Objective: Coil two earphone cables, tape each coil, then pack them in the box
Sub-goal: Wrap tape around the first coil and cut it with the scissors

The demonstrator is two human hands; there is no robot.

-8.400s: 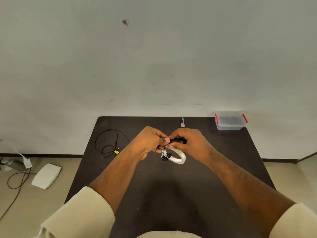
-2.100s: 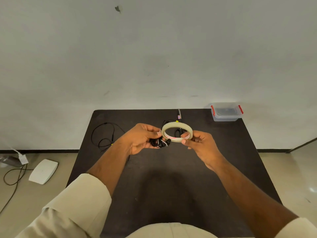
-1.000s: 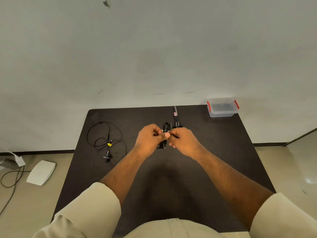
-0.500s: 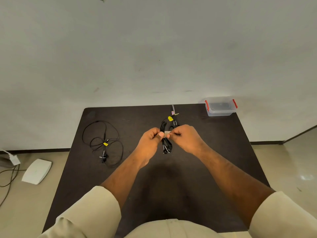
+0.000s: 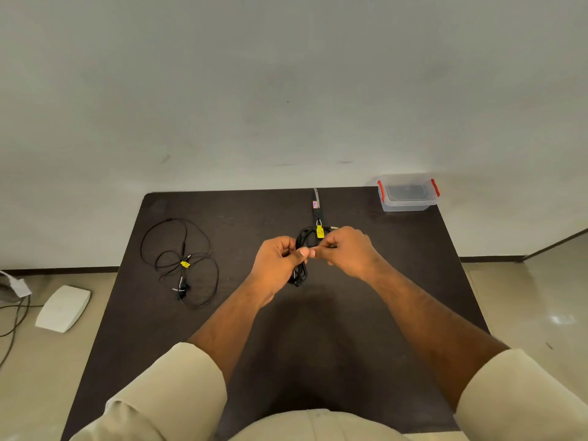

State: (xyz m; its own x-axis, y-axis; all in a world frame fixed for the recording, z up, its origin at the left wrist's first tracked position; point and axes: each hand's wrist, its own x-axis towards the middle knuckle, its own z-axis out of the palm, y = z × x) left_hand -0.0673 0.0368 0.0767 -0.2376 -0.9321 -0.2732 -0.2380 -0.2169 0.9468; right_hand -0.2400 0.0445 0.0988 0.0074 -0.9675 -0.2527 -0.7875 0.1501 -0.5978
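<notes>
So both hands meet over the dark table (image 5: 397,281): left hand (image 5: 275,261) and right hand (image 5: 346,249) each pinch the coiled black earphone cable (image 5: 302,249) mid-bundle. Second cable (image 5: 181,262) lies loose far left, clear box (image 5: 408,195) at the back-right corner.

Both forearms reach forward from the near edge of the view, bare from rolled pale sleeves, and converge toward the middle; the left forearm slants up and to the right, the right forearm up and to the left. The left hand (image 5: 277,261) is curled, knuckles turned to the far side, thumb laid across toward the right, its grip closed on the black coiled earphone cable (image 5: 302,249); the right hand (image 5: 346,249) sits just beside it, slightly farther, back upward, fingers bent inward, forefinger and thumb pinching the same coil; the two thumbs (image 5: 304,251) meet tip to tip; both wrists are held raised above the bench (image 5: 413,281), roughly level.
</notes>
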